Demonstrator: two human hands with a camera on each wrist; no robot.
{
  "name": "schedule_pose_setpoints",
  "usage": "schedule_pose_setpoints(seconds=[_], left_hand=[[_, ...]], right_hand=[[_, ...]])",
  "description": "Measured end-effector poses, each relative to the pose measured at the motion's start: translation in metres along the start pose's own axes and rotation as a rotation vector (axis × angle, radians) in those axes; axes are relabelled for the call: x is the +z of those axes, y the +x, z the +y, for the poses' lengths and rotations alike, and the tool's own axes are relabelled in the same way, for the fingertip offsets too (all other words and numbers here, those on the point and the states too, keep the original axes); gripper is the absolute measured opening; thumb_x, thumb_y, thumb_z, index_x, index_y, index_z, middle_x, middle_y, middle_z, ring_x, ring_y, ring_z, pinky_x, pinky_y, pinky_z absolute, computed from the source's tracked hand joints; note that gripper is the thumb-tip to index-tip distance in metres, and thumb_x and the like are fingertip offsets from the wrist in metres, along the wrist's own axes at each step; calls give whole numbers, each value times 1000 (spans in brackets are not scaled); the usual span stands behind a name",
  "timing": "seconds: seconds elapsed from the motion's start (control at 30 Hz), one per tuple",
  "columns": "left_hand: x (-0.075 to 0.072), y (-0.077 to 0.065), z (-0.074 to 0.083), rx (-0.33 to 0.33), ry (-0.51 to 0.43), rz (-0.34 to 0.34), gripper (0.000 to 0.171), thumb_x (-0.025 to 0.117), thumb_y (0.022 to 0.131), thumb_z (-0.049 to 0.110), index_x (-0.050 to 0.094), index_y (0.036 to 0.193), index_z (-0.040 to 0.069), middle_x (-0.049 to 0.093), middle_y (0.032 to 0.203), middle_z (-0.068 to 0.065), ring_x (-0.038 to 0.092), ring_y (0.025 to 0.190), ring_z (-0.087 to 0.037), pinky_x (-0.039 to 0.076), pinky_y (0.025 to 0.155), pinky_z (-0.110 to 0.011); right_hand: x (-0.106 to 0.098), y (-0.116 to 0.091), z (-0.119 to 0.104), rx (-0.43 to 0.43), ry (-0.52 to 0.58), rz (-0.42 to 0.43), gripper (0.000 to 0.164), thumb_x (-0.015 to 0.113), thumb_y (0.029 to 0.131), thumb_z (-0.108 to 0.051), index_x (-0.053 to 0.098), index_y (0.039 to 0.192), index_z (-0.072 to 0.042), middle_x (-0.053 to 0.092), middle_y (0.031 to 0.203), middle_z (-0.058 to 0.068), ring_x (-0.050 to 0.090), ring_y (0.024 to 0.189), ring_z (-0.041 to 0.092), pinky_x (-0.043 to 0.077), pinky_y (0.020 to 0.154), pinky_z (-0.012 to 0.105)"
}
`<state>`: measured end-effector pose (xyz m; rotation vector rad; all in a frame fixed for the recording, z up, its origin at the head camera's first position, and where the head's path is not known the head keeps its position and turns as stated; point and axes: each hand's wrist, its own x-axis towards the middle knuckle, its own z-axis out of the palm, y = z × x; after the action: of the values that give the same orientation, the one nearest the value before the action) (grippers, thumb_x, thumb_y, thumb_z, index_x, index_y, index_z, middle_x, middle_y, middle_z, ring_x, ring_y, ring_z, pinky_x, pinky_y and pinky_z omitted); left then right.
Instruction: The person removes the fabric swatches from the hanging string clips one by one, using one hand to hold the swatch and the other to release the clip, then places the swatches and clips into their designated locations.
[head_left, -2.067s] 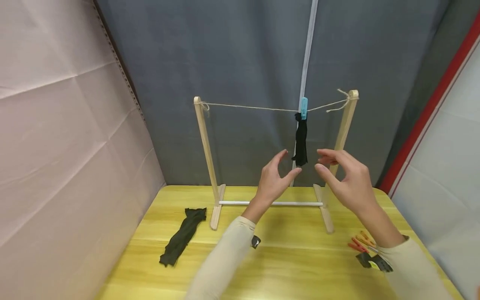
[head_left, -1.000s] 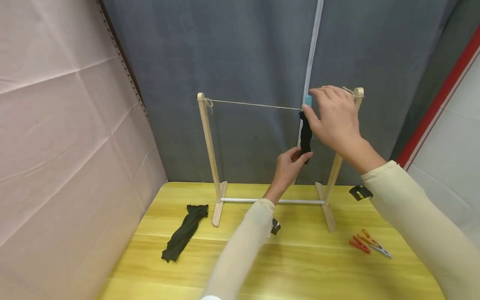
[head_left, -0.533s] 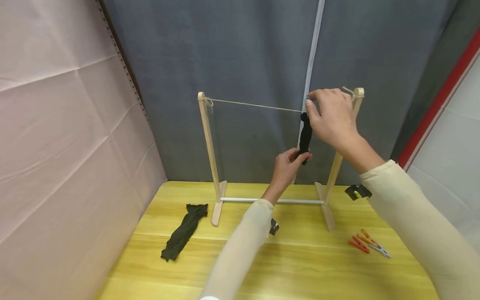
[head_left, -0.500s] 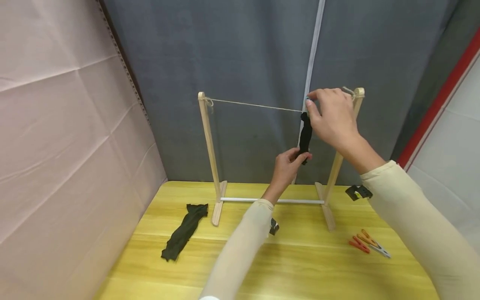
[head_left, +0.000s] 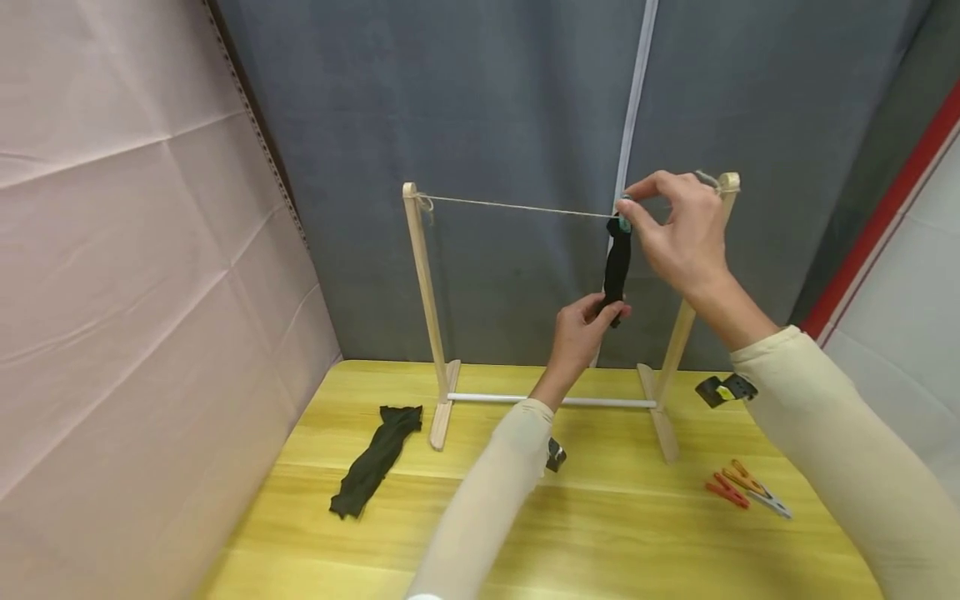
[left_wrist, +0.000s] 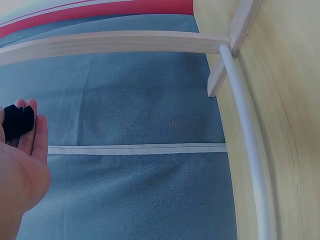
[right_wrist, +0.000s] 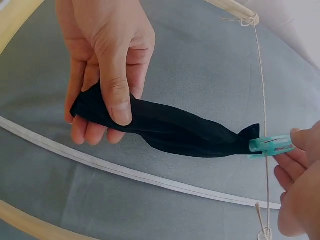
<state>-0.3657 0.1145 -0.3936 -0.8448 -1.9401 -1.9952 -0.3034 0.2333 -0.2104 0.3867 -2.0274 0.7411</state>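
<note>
A strip of black cloth (head_left: 617, 262) hangs from the string (head_left: 517, 207) of a wooden stand, its top end at a teal clothespin (right_wrist: 272, 145). My left hand (head_left: 576, 337) pinches the lower end of the cloth, thumb on top and fingers beneath, as the right wrist view shows. Up at the string, my right hand (head_left: 678, 229) squeezes the clothespin's handles between thumb and fingers. The pin's tips overlap the cloth's end, and the string crosses the pin. Whether its tips are parted cannot be made out.
A second dark cloth strip (head_left: 377, 461) lies on the yellow wooden table (head_left: 615, 533) at left. Red (head_left: 727, 490), orange (head_left: 744, 477) and grey (head_left: 769, 503) clothespins lie at right. The stand's posts (head_left: 426, 292) rise on both sides, joined low by a white rod (head_left: 487, 398).
Both hands were apart from the hanging cloth at first. The left then took its lower end, and the right rose to grip the clothespin. Lately the right hand's fingers have shifted slightly on the pin.
</note>
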Motion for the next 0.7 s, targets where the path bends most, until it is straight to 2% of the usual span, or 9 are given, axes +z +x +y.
schedule_pose_setpoints(seconds=[0.07, 0.13, 0.3, 0.4, 0.47, 0.6, 0.7], left_hand=[[0, 0, 0, 2, -3, -4, 35, 69, 103, 35, 77, 124, 8, 84, 106, -6, 78, 101, -3, 59, 96, -21], [0, 0, 0, 3, -6, -7, 34, 69, 104, 35, 77, 124, 9, 84, 106, -6, 78, 101, -4, 59, 96, -21], [-2, 0, 3, 6, -10, -10, 32, 68, 104, 33, 78, 124, 11, 83, 106, -6, 79, 101, -6, 60, 96, -22], [-3, 0, 4, 0, -15, -11, 31, 69, 104, 33, 78, 124, 11, 83, 106, -6, 78, 101, -6, 60, 97, -22], [-4, -1, 4, -4, -30, -12, 30, 69, 103, 33, 78, 123, 12, 83, 106, -7, 78, 101, -6, 60, 97, -22], [-4, -2, 6, -10, -45, -11, 27, 71, 102, 32, 79, 121, 14, 83, 105, -7, 78, 100, -5, 60, 97, -21], [-5, -4, 6, -19, -35, -19, 28, 71, 102, 33, 79, 121, 15, 83, 104, -6, 77, 99, -2, 60, 96, -20]], right_hand=[[1, 1, 1, -14, 19, 39, 22, 77, 98, -23, 79, 105, -2, 81, 103, 17, 65, 96, 36, 43, 90, 42], [2, 2, 2, -28, 35, 76, 22, 79, 98, -23, 80, 103, -2, 81, 100, 17, 64, 92, 31, 43, 92, 38], [3, 5, 2, -15, 81, 157, 19, 80, 97, -25, 82, 99, -7, 81, 97, 15, 56, 92, -3, 40, 91, 23], [3, 8, 1, -5, 113, 187, 17, 80, 97, -25, 83, 98, -9, 82, 97, 14, 50, 93, -15, 37, 86, 17], [3, 10, 1, -8, 129, 200, 17, 80, 97, -25, 83, 98, -9, 82, 97, 14, 51, 93, -15, 37, 89, 18], [3, 12, 0, -11, 149, 228, 19, 79, 98, -25, 83, 99, -7, 81, 98, 15, 52, 96, -14, 32, 104, 32], [2, 14, -2, -2, 173, 260, 17, 79, 98, -21, 83, 100, -5, 81, 97, 16, 52, 97, -14, 32, 105, 31]])
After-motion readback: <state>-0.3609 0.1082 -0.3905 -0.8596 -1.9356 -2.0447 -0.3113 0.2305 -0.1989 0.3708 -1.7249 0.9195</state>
